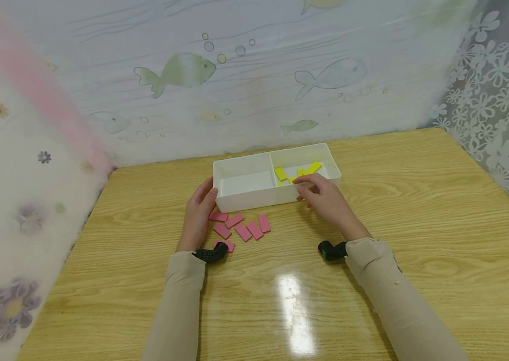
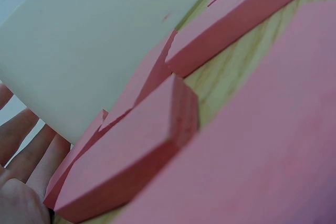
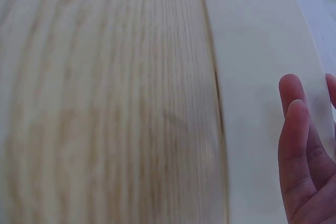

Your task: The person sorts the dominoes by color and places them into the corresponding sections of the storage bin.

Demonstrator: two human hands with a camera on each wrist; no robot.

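Note:
A white two-compartment box stands on the table. My left hand lies along its left end, thumb at the front corner; its extended fingers show beyond the box wall. My right hand is at the front wall of the right compartment, index finger reaching over the rim and thumb in front, with nothing seen between them. Several yellow blocks lie in that compartment, partly hidden by this hand. Several flat pink blocks are scattered in front of the box, close to my left hand.
The left compartment has a bare floor, and a divider separates it from the right one. Behind the wooden table rises a wall painted with fish. A flower-patterned covering hangs at the right.

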